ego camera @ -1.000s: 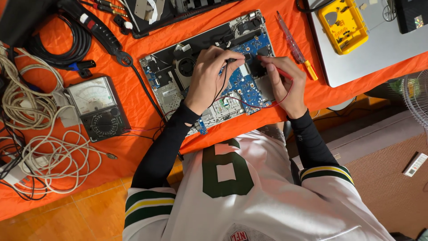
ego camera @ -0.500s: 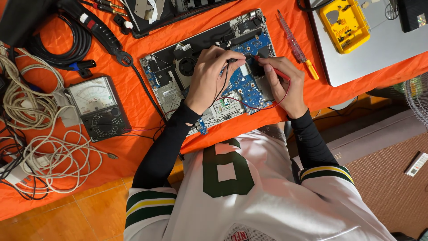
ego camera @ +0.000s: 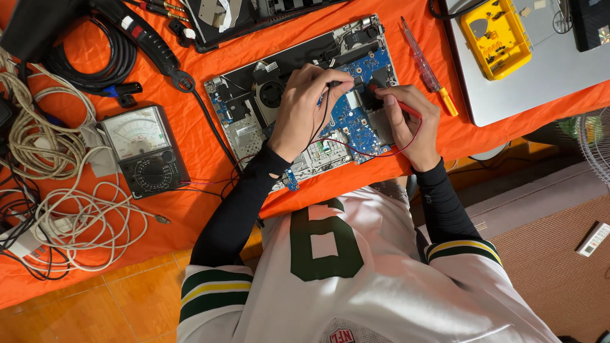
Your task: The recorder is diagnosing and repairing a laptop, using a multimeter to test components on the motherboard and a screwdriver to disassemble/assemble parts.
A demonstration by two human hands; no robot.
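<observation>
Pinching a black probe, my left hand (ego camera: 304, 109) presses its tip onto the blue board (ego camera: 356, 108); my right hand (ego camera: 406, 124) pinches the red probe (ego camera: 410, 110) just right of it, both held like pens so the tips reach small contacts, I judge. Their leads trail left of the board to the meter (ego camera: 143, 149), dial up for reading
</observation>
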